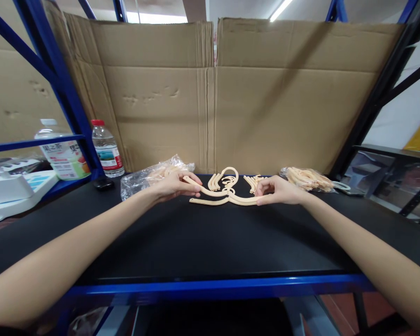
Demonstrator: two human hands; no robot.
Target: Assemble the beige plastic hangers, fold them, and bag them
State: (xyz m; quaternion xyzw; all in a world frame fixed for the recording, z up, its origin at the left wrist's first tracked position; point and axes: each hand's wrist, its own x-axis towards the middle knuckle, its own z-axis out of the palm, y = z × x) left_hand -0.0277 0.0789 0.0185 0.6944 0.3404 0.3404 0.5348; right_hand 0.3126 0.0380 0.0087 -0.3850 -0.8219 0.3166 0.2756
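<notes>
A cream plastic clothes hanger [243, 200] with curved arms is at the middle of the black tabletop. My left hand [178, 185] pinches a raised curved arm [210, 192] at its outer end. Below it, another curved arm [208, 202] reaches left, touched by neither hand. My right hand [278, 190] grips the hanger's right end between thumb and fingers. A round hook [235, 172] rises behind the centre; whether it joins these arms is hard to make out. Several loose cream pieces [215, 182] lie behind the hanger, with more cream pieces [251, 183] near my right fingers.
A clear plastic bag [140, 183] lies behind my left hand, and a bag of cream parts [306, 179] behind my right. A water bottle [107, 151], a larger jug [61, 156] and a black mouse [103, 184] stand left. Cardboard [154, 107] walls the back.
</notes>
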